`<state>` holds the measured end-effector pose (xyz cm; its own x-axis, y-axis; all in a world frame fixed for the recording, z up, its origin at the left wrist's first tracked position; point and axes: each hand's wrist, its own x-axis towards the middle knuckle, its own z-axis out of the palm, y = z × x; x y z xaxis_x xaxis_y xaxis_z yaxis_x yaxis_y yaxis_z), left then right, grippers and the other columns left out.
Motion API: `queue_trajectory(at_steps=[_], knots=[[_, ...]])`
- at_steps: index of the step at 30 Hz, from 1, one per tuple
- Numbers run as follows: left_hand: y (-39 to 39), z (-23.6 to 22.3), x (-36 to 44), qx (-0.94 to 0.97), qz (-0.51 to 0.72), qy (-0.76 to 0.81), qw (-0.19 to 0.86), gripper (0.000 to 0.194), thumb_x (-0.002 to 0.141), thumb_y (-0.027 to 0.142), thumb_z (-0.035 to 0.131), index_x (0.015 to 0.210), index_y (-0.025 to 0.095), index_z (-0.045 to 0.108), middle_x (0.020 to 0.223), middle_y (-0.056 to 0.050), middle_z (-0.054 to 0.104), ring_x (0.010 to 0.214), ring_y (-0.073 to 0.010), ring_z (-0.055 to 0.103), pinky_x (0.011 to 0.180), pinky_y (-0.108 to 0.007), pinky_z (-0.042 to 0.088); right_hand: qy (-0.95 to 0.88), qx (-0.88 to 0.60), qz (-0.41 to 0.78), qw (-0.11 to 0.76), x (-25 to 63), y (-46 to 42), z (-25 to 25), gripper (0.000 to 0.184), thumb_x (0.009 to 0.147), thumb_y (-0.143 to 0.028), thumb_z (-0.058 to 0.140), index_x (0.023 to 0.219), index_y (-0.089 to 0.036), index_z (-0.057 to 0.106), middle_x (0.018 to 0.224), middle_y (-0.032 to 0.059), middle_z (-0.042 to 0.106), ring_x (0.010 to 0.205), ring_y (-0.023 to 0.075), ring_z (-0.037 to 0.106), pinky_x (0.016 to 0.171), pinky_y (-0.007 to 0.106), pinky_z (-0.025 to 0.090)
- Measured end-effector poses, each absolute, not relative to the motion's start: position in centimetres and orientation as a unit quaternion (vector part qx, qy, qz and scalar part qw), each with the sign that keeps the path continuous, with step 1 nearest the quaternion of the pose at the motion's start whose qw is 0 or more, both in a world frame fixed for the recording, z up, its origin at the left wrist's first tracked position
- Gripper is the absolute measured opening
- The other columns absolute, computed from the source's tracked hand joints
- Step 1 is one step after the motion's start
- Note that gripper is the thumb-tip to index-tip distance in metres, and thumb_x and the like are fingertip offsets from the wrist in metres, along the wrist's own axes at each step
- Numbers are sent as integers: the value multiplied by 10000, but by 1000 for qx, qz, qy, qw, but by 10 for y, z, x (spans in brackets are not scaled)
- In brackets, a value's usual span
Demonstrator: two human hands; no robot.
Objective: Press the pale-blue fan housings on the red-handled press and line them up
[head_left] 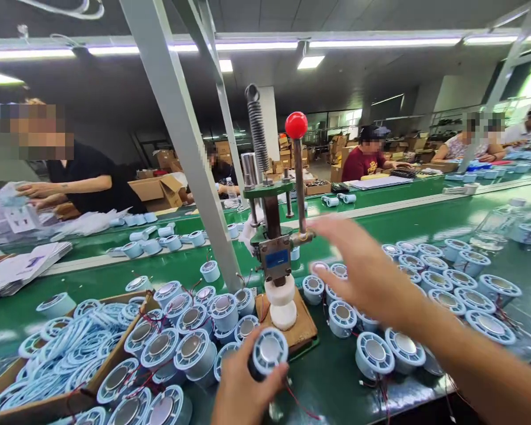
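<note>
My left hand (239,386) is closed around a light-blue round housing (269,349) with a silver disc in its face. A thin red wire trails below it. Just behind stands a hand press (275,257), its white round pads (283,314) over a wooden base (307,329). The press's lever (298,183) rises to a red ball knob (296,125). My right hand (367,274) is right of the press, slightly blurred, with fingers apart and nothing in them. Its fingertips are close to the lever's lower end; whether they touch it I cannot tell.
Similar blue housings (159,348) crowd both sides of the press. A cardboard box (95,383) of blue rings (79,342) lies at left. A metal post (181,130) rises behind. A clear bottle (498,224) lies at right. Several people work across the green conveyor (407,203).
</note>
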<state>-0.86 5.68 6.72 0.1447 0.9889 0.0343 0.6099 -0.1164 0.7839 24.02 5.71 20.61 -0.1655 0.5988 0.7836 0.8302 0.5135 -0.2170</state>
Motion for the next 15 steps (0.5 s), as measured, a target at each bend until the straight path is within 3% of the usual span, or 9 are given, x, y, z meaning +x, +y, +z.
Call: queue_trajectory(at_steps=[2,5,8,10,15], knots=[[81,92,-3,669,341,576,323,674,676,461,676,1260,136,589,1205,-127,692,1078,-325,649,997,-470,482,-721,-464,-174,485,252,95,288,478,848,-163,582,1320,-110,527,1301,112,577,1252,234,519,1086,426,443],[113,103,10,664,383,530,363,658,629,432,726,1190,111,604,1196,-154,687,1092,-349,624,1007,-491,448,-694,-446,-111,554,253,154,360,393,940,-198,491,1318,-94,495,1087,48,626,1012,133,614,917,296,500],[134,95,24,672,384,475,419,657,611,423,756,1169,115,593,1189,-145,691,1087,-328,628,997,-449,458,-702,-404,53,584,242,195,372,286,975,-191,351,1088,-86,592,792,-3,616,601,61,612,599,186,488],[141,89,29,675,371,449,453,642,620,428,755,1156,118,586,1157,-134,703,1048,-304,647,953,-413,489,-688,-388,106,604,233,210,365,292,950,-177,323,941,-101,605,720,-12,594,474,44,568,478,160,421],[141,83,29,678,341,428,491,546,633,392,773,1079,121,611,1103,-132,713,1037,-301,641,945,-402,480,-666,-392,108,625,231,203,366,316,933,-188,328,966,-63,616,732,-27,579,457,11,557,543,153,433]])
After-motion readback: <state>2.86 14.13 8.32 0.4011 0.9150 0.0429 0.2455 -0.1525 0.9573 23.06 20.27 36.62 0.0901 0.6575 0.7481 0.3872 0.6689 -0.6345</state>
